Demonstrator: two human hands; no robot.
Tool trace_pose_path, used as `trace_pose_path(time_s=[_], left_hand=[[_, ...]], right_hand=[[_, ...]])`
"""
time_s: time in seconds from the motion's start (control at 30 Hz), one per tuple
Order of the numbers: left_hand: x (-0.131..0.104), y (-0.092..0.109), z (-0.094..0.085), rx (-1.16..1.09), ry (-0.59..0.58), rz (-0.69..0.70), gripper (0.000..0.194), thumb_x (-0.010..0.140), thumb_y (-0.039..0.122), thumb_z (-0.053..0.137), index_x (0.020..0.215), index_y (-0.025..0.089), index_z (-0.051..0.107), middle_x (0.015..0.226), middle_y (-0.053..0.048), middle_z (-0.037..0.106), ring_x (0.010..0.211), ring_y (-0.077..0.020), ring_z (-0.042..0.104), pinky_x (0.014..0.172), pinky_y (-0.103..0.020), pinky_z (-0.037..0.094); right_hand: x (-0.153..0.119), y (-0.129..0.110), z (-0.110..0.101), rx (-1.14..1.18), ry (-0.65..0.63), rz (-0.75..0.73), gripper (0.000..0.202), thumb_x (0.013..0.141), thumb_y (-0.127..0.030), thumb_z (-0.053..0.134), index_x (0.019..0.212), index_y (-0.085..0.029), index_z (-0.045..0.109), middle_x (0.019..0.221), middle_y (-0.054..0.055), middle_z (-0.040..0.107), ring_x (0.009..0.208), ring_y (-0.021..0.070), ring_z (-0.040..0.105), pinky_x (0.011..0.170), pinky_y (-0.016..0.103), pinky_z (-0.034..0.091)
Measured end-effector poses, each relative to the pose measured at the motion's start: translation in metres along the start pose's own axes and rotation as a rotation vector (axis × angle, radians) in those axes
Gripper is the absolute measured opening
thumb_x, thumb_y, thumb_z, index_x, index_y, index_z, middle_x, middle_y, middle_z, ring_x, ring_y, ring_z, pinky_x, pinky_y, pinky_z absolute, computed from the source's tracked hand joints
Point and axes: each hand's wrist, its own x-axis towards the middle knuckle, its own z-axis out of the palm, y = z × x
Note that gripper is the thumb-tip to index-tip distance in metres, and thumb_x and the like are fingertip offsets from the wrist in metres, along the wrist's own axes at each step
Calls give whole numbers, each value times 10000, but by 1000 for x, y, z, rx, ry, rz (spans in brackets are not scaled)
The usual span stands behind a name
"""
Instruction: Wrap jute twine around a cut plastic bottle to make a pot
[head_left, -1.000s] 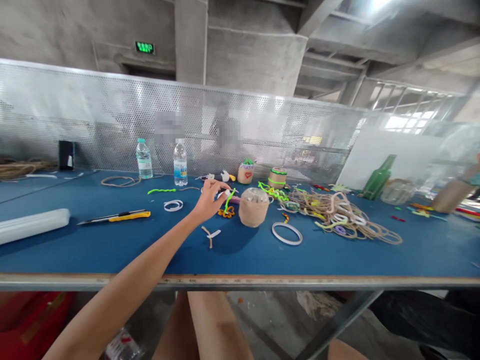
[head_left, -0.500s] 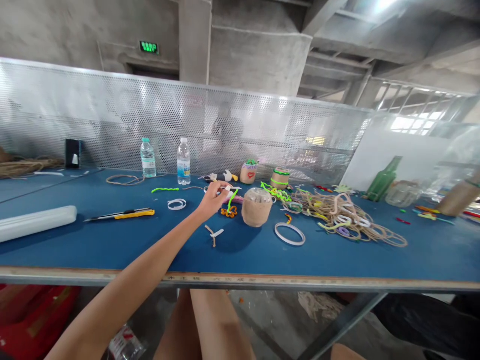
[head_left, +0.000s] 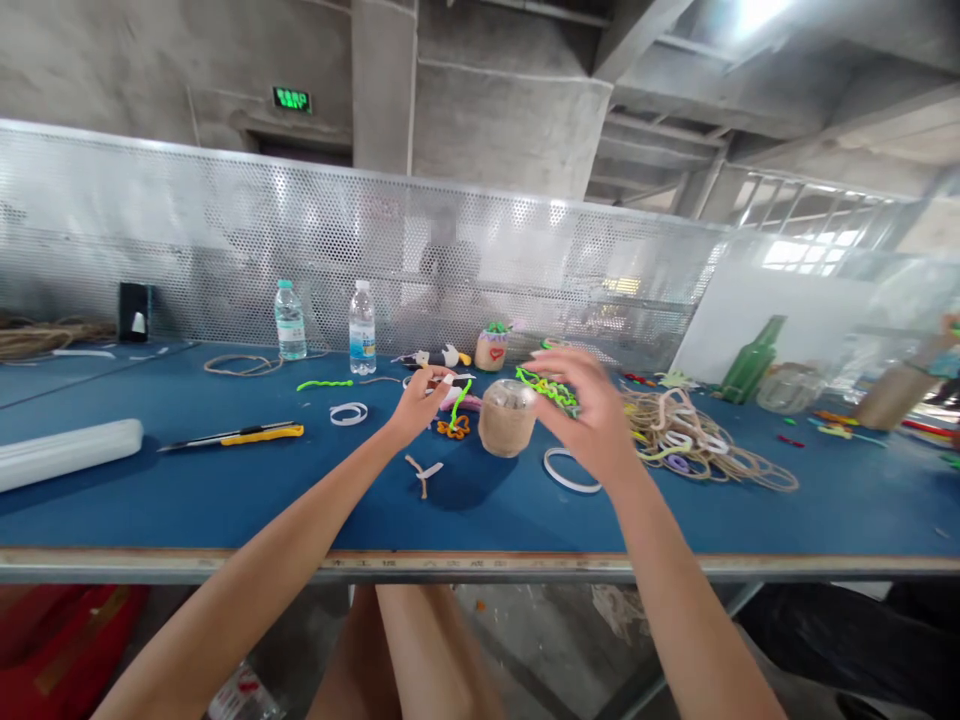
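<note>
My left hand (head_left: 421, 404) is pinched closed on a small white strip (head_left: 462, 378) above the table. Just beyond its fingertips is an orange pipe-cleaner flower (head_left: 453, 428) with a bright green stem. A twine-wrapped jar (head_left: 505, 422) with a clear glass-like top stands upright between my hands. My right hand (head_left: 586, 412) hovers beside the jar with fingers apart and curved, slightly blurred, and nothing shows in it. Under it lies a white tape ring (head_left: 556, 470), partly hidden by the hand. A twine scrap (head_left: 422, 474) with a white piece lies nearer the edge.
A yellow utility knife (head_left: 262, 433) and a white ring of strip (head_left: 349, 413) lie to the left. Two water bottles (head_left: 362, 335) and a heart-decorated pot (head_left: 491, 350) stand behind. Tangled twine (head_left: 701, 440) and a green bottle (head_left: 754, 360) are on the right.
My right hand has come into view from the lower right and reached beside the jar. My left hand stays by the flower with the white strip. The view has shifted slightly.
</note>
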Motion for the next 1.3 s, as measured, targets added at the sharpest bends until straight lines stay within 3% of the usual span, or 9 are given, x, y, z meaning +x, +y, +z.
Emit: trace_pose_path(time_s=[0.13,0.27,0.43,0.53,0.67,0.93,1.1,1.3], left_hand=[[1,-2,1,-17,-8,-2,210,942,301,547,1040,122,598,1005,-63,627,861,-168,626,757,-347,547],[0,-2,1,-18,-20,4,209,939,299,553,1040,122,601,1009,-63,630,868,-170,628,766,-352,547],[-2,1,1,-8,-35,3,199,937,298,557,1009,121,611,987,-59,640,872,-171,632,787,-364,544],[-2,1,0,1,-24,7,205,940,304,553,1011,120,609,952,-51,642,849,-166,635,781,-362,544],[0,-2,0,33,-32,20,202,936,300,560,1009,119,607,946,-49,640,839,-164,634,767,-354,546],[21,-6,18,142,-185,89,174,908,288,600,952,121,619,974,-54,632,872,-170,620,774,-354,540],[33,-4,26,137,-248,125,200,926,315,573,929,120,620,936,-47,637,854,-165,623,777,-354,536],[24,-4,31,95,-244,124,242,955,343,519,945,123,621,924,-46,638,820,-156,624,751,-338,537]], right_hand=[[8,25,39,35,-215,56,326,796,-209,670,1117,-247,627,1354,108,471,1272,310,465,1045,510,396],[6,43,65,52,-265,44,314,765,-127,653,1061,-233,656,1262,112,524,1190,299,519,1020,519,403],[8,50,63,99,-300,23,247,771,-91,630,969,-231,675,1220,100,507,1211,266,489,1045,485,379],[14,56,55,150,-376,11,213,777,-122,657,947,-250,678,1222,85,508,1178,243,531,1007,462,427],[21,63,48,209,-444,0,307,723,-90,706,977,-262,690,1217,72,530,1175,229,546,1006,430,439],[6,65,56,302,-254,32,373,764,-187,664,1124,-234,581,1250,87,571,1219,226,522,1042,421,408],[-2,62,60,265,-137,42,289,723,-169,643,997,-223,568,1248,105,560,1267,257,471,1074,477,351],[-3,58,59,226,-79,34,184,724,-159,610,881,-221,539,1172,118,587,1183,253,529,1028,454,389]])
